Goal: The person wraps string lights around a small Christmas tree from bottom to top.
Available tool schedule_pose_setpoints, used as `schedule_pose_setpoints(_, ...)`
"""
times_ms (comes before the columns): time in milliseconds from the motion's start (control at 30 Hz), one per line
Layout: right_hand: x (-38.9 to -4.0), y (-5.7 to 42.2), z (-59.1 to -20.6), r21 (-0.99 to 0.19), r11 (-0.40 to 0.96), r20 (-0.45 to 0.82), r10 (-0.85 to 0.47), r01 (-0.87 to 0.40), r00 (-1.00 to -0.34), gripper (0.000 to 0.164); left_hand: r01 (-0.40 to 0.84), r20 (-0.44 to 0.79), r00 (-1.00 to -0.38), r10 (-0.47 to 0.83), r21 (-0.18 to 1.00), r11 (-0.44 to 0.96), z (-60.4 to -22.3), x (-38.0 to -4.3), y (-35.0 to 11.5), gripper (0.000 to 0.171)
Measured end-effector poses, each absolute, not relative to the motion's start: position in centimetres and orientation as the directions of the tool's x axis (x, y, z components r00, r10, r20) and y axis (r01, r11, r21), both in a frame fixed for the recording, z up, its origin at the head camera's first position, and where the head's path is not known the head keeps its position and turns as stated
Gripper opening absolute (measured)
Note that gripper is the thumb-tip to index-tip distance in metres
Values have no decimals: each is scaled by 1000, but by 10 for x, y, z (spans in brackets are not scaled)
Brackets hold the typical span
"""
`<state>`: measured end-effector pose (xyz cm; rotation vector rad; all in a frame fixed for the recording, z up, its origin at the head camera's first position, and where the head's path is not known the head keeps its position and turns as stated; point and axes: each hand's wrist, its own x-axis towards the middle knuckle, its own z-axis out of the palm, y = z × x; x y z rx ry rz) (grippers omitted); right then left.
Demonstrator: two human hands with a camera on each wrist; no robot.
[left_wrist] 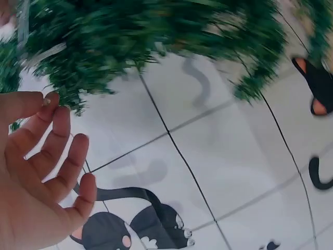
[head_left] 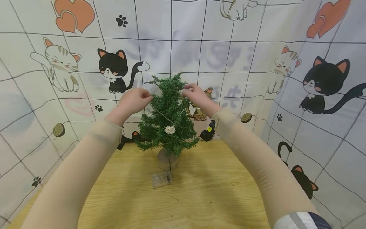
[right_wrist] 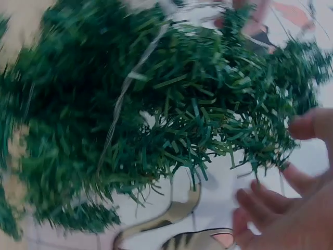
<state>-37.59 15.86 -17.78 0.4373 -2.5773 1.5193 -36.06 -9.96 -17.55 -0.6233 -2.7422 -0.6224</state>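
A small green artificial Christmas tree [head_left: 171,111] stands upright on a round base [head_left: 164,160]. A thin clear string-light wire [right_wrist: 118,104] runs over its branches, and a white woven ball [head_left: 170,129] hangs at the front. At the tree's upper left, my left hand [head_left: 135,101] pinches the wire between thumb and forefinger; a small pale bit shows at the fingertips in the left wrist view, the other fingers loosely bent. My right hand [head_left: 198,95] is beside the upper right branches. Its thumb and fingers stand apart around the needle tips in the right wrist view.
A clear plastic battery box [head_left: 161,179] lies on the wooden table [head_left: 200,190] in front of the base. Behind and to both sides hangs a white grid-patterned cloth [head_left: 186,54] with cartoon cats. A small black item with a yellow mark [head_left: 208,130] is right of the tree.
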Motion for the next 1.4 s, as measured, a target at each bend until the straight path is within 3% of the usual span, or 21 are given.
schedule_pose_setpoints(100,-382,163,-181,-865,436,154,-238,-247,-959,47,479,364,-850,381,230,847,-186,-356,-97,27)
schedule_pose_setpoints(233,-385,164,-181,-887,390,170,-221,-247,-960,44,485,400,-824,400,135,864,-196,-354,-90,24)
schedule_pose_setpoints(467,-377,157,-165,-951,128,267,-115,-281,-957,42,440,364,-850,380,96,893,-211,-361,-86,24)
schedule_pose_setpoints(600,-376,152,-159,-956,94,266,-118,-277,-957,45,430,352,-857,376,85,899,-220,-363,-84,28)
schedule_pose_setpoints(833,-377,158,-171,-922,232,280,-155,-310,-947,51,411,378,-853,359,65,909,-226,-360,-77,26)
schedule_pose_setpoints(967,-368,158,-176,-830,373,389,-148,-415,-909,44,401,392,-853,346,64,914,-228,-359,-76,25)
schedule_pose_setpoints(1133,-351,149,-174,-660,541,572,-88,-521,-816,45,367,414,-850,326,20,930,-231,-360,-75,25)
schedule_pose_setpoints(1267,-344,144,-168,-546,630,666,-73,-552,-743,40,378,438,-809,392,-123,918,-232,-358,-72,27)
schedule_pose_setpoints(1400,-346,143,-159,-423,730,689,-126,-537,-714,38,396,428,-752,501,-314,863,-232,-354,-67,16)
